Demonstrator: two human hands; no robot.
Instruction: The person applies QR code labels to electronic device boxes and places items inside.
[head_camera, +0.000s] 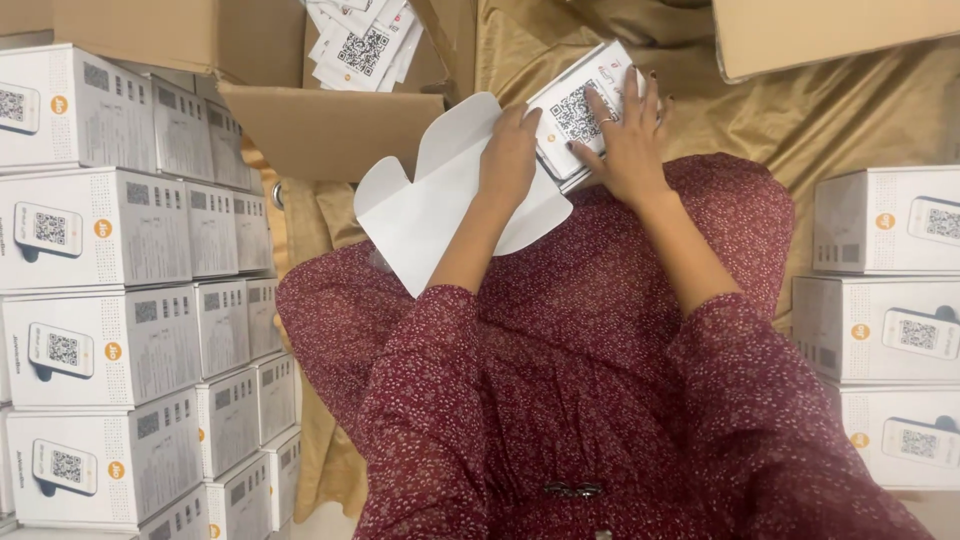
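Note:
My left hand (508, 160) rests on a flat, unfolded white carton blank (430, 200) lying across my lap, gripping it near its upper edge. My right hand (628, 140), with a ring and dark nails, lies spread on a small stack of white cards (575, 112) printed with a square code. The stack sits just above the carton blank on the gold cloth, tilted. Both forearms come out of dark red patterned sleeves.
Stacked white boxes (110, 300) fill the left side, and more white boxes (885, 320) stand at the right. A brown open carton (330, 130) at the top holds loose printed cards (362, 45). Another cardboard box (830, 35) is at top right. Gold cloth (830, 120) covers the surface.

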